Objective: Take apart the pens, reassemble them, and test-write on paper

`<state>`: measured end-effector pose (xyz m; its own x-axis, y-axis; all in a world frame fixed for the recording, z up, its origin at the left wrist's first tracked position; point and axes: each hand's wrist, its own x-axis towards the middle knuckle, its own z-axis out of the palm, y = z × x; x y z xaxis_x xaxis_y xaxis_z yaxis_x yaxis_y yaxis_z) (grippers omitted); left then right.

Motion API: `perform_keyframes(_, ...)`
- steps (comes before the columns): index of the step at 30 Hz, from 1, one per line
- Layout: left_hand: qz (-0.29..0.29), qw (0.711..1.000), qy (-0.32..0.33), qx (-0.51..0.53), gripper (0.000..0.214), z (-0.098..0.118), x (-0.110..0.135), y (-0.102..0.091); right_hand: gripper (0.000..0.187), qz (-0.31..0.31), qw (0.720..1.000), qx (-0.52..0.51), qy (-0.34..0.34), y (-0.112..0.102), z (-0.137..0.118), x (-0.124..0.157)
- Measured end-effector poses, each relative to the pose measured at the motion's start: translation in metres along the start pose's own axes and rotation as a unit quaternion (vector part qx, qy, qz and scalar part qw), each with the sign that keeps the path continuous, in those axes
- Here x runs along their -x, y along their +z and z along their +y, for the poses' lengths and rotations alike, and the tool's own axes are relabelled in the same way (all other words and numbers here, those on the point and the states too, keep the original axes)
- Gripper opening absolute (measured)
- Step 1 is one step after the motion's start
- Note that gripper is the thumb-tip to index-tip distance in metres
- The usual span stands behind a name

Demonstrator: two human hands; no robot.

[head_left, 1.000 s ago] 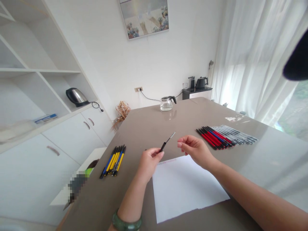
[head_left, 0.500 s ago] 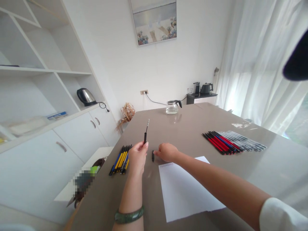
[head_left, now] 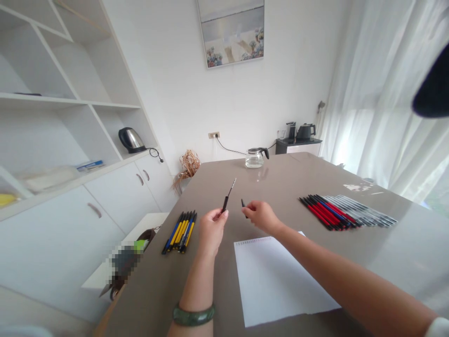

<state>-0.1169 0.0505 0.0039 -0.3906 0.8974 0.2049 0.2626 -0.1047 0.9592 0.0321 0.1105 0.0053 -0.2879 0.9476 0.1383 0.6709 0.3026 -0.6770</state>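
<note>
My left hand is closed around a pen barrel, black at its upper end, with a thin refill sticking out and tilted up to the right. My right hand pinches a small black pen piece, held just right of the barrel and apart from it. Below my right hand lies a sheet of white paper with a perforated top edge. Left of my left hand, several yellow and blue pens lie side by side on the table.
On the right of the brown table lie several red and blue pen parts beside a row of clear refills. A glass pot stands at the far edge. White cabinets run along the left.
My right hand has lifted the small black piece off the table, up and to the right. My left hand has tilted the pen barrel to the right. The view has shifted slightly.
</note>
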Motion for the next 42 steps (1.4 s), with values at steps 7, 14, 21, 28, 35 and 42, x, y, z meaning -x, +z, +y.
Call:
perform_keyframes(7,-0.104,0.988,0.066,-0.089,0.032,0.004,0.013,0.020,0.019,0.145,0.929,-0.332,-0.081,-0.075,0.024,0.052)
perform_keyframes(14,-0.161,0.974,0.066,-0.145,0.027,0.007,0.022,0.036,0.015,0.231,0.883,-0.390,-0.118,-0.094,0.032,0.072)
perform_keyframes(21,-0.180,0.967,0.055,-0.170,0.026,0.008,0.024,0.043,0.013,0.210,0.884,-0.394,-0.136,-0.093,0.038,0.072)
perform_keyframes(28,-0.177,0.966,0.062,-0.176,0.026,0.007,0.025,0.045,0.014,0.179,0.895,-0.391,-0.122,-0.088,0.043,0.071)
perform_keyframes(35,-0.190,0.964,0.083,-0.165,0.024,0.015,0.029,0.047,0.017,0.106,0.900,-0.414,-0.089,-0.082,0.041,0.070)
perform_keyframes(42,-0.247,0.962,0.047,-0.104,0.027,0.020,0.033,0.049,0.020,0.044,0.882,-0.468,-0.019,-0.071,0.047,0.067)
